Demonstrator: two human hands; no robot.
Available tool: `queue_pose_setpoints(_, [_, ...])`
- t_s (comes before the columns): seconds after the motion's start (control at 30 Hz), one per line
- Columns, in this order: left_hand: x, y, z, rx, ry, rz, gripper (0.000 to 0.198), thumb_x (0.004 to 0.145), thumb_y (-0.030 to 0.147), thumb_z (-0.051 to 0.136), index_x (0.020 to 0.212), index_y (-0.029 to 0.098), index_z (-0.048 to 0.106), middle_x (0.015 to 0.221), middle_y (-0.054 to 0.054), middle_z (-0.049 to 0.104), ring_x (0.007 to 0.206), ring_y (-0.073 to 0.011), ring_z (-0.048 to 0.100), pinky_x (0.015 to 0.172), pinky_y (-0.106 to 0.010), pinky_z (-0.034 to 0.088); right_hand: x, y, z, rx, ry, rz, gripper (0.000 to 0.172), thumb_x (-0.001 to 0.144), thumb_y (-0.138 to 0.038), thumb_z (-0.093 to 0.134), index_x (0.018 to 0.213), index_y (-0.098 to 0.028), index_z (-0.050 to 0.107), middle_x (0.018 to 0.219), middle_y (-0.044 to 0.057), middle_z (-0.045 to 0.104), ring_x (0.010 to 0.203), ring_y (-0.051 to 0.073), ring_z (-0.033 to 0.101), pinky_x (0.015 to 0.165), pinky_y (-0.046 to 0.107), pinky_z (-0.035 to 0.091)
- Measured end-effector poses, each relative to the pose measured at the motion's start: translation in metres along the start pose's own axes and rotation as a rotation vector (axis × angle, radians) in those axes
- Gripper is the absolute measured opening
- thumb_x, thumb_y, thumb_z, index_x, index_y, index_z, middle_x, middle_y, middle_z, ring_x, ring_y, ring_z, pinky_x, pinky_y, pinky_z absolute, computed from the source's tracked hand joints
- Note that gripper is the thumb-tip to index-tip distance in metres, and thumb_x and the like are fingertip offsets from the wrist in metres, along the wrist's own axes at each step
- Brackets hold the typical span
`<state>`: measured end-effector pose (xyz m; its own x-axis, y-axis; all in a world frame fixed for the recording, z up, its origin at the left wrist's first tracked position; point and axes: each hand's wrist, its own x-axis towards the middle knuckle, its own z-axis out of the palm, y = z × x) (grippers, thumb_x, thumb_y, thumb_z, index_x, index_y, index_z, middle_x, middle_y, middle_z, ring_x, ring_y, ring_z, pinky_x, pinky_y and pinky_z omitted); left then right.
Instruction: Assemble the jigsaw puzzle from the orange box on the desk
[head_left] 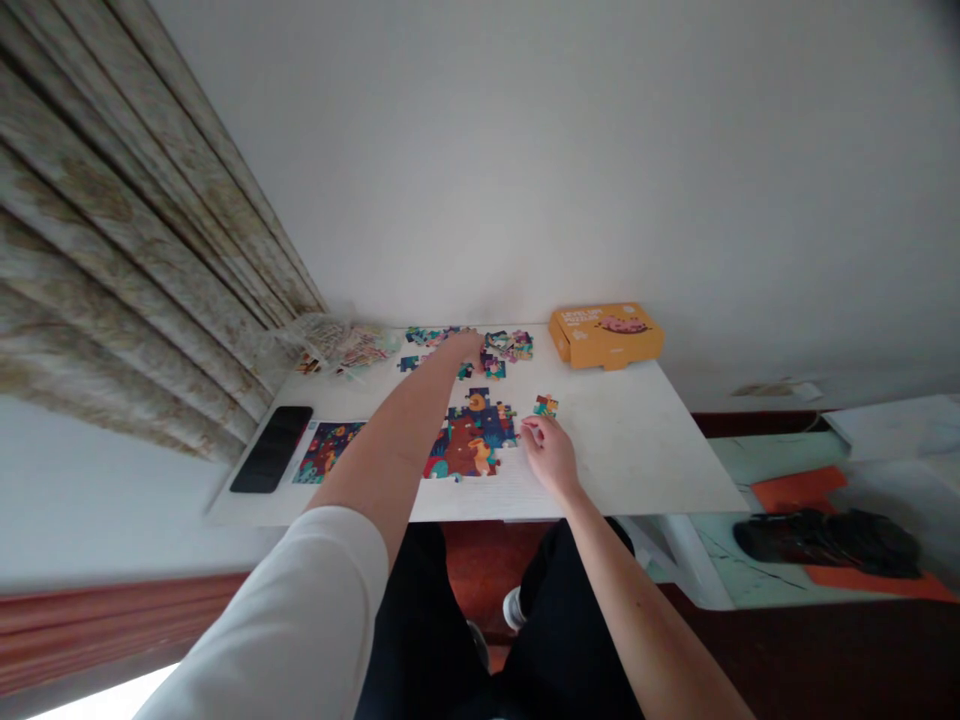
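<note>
My left hand (470,346) reaches over the loose puzzle pieces (519,346) at the back of the white table. Its fingertips point down among them and are mostly hidden, so whether a piece is in them does not show. Curled in beside the right edge of the partly joined jigsaw puzzle (469,440) is my right hand (551,452). Its thumb and fingers are drawn together, and anything between them is too small to make out. Just beyond that hand lies a small joined cluster of pieces (546,404). My left forearm covers part of the puzzle's left side.
An orange puzzle box (607,336) stands at the back right. At the left lie a black phone (271,450), a printed picture sheet (324,452) and a clear plastic bag (349,345). Curtains (112,200) hang left; a black shoe (825,540) rests at lower right.
</note>
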<state>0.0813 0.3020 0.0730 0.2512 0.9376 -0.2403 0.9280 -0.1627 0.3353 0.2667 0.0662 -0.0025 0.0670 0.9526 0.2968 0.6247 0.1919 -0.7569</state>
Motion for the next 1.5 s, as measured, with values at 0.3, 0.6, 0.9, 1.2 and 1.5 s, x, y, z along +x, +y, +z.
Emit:
queue_pose_setpoints(0.3, [-0.022,-0.028,0.004,-0.264,0.278,-0.042,0.023,0.083,0.017,0.072,0.106,0.017,0.073,0.103,-0.008,0.077,0.100,-0.0208,0.068,0.090,-0.030,0.053,0.001,0.000,0.000,-0.014,0.002,-0.001,0.027,0.096,-0.037,0.050,0.095,-0.021,0.071,0.096,0.009,0.072,0.073,0.021,0.061,0.075,0.035,0.050])
queue_pose_setpoints(0.6, [-0.107,-0.073,0.029,-0.778,0.342,-0.071,0.018,0.078,0.020,0.077,0.095,0.015,0.072,0.082,-0.004,0.074,0.074,-0.0146,0.067,0.072,-0.026,0.055,-0.003,-0.001,-0.005,-0.054,-0.034,-0.165,0.026,0.099,-0.042,0.055,0.102,-0.022,0.072,0.104,0.012,0.071,0.104,0.029,0.065,0.097,0.045,0.052])
queue_pose_setpoints(0.9, [-0.184,-0.090,0.065,-0.762,0.306,-0.212,0.017,0.080,0.027,0.080,0.093,0.018,0.074,0.084,-0.003,0.076,0.077,-0.0168,0.071,0.070,-0.027,0.057,-0.030,-0.062,0.048,-0.299,-0.253,-0.312,0.045,0.100,-0.051,0.058,0.135,-0.025,0.066,0.151,0.015,0.057,0.142,0.037,0.049,0.121,0.062,0.030])
queue_pose_setpoints(1.2, [-0.188,-0.084,0.063,-0.447,0.317,-0.166,0.016,0.087,0.017,0.070,0.101,0.020,0.077,0.095,-0.005,0.078,0.089,-0.0199,0.071,0.086,-0.031,0.055,-0.037,-0.067,0.062,-0.392,-0.299,-0.286,0.054,0.101,-0.054,0.054,0.146,-0.026,0.060,0.158,0.013,0.052,0.149,0.039,0.042,0.124,0.067,0.019])
queue_pose_setpoints(1.5, [-0.200,-0.075,0.067,-0.056,0.320,-0.082,0.023,0.095,0.028,0.066,0.115,0.021,0.074,0.124,-0.011,0.068,0.120,-0.0268,0.063,0.103,-0.038,0.050,-0.037,-0.067,0.063,-0.395,-0.279,-0.294,0.053,0.101,-0.054,0.054,0.145,-0.027,0.060,0.157,0.012,0.053,0.147,0.037,0.044,0.124,0.066,0.020])
